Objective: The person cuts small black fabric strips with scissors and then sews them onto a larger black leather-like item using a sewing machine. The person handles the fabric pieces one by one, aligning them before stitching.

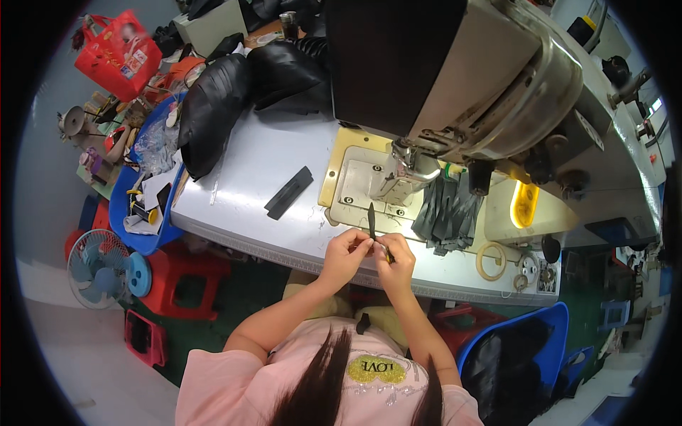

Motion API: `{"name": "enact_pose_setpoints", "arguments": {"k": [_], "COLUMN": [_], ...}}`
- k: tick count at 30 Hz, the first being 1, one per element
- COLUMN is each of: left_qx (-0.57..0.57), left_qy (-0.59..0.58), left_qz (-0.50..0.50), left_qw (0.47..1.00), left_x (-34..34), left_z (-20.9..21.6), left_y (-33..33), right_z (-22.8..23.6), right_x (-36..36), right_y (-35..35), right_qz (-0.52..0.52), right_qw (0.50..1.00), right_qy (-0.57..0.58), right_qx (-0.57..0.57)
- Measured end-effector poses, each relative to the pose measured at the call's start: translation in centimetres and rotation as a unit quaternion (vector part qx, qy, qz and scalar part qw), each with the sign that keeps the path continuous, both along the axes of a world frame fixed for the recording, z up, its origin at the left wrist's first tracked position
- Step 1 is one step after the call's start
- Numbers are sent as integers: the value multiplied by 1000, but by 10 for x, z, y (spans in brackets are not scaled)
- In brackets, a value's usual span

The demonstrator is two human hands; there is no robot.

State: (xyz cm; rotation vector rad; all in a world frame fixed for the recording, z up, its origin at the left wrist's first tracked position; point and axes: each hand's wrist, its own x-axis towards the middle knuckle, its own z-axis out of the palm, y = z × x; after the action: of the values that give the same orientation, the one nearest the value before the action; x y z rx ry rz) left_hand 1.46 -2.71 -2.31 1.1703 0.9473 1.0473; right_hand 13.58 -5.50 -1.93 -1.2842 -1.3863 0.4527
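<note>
At the front edge of the sewing machine's metal bed (355,186), my two hands meet over a narrow dark strip (371,219) that points up toward the needle area. My left hand (344,259) pinches its lower end between thumb and fingers. Closed beside it, my right hand (396,261) grips the same strip, and a small yellow-and-black tool (388,253), its kind unclear, shows between the fingers. Flat on the table to the left lies a dark strip piece (290,192). A bundle of dark grey strips (449,213) rests right of the bed.
The sewing machine head (490,78) looms over the work area. Black padded pieces (213,113) cover the table's far left. A blue tub (153,238) stands left, another blue tub (558,326) with black material at lower right. A tape roll (491,261) lies near the right edge.
</note>
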Motion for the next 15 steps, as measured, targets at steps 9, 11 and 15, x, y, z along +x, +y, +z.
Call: {"name": "enact_pose_setpoints", "arguments": {"k": [9, 11, 15], "left_qx": [-43, -49, -28], "left_qy": [2, -5, 39], "left_qz": [-76, -84, -101], "left_qw": [996, 995, 994], "left_x": [-2, -3, -5], "left_z": [-5, -6, -2], "left_y": [3, 3, 4], "right_z": [-3, -3, 0], "right_x": [11, 12, 12], "right_y": [-5, -5, -5], "right_qz": [-3, 10, 19], "right_qw": [1000, 999, 999], "right_qy": [-30, -37, -47], "right_qx": [3, 5, 3]}}
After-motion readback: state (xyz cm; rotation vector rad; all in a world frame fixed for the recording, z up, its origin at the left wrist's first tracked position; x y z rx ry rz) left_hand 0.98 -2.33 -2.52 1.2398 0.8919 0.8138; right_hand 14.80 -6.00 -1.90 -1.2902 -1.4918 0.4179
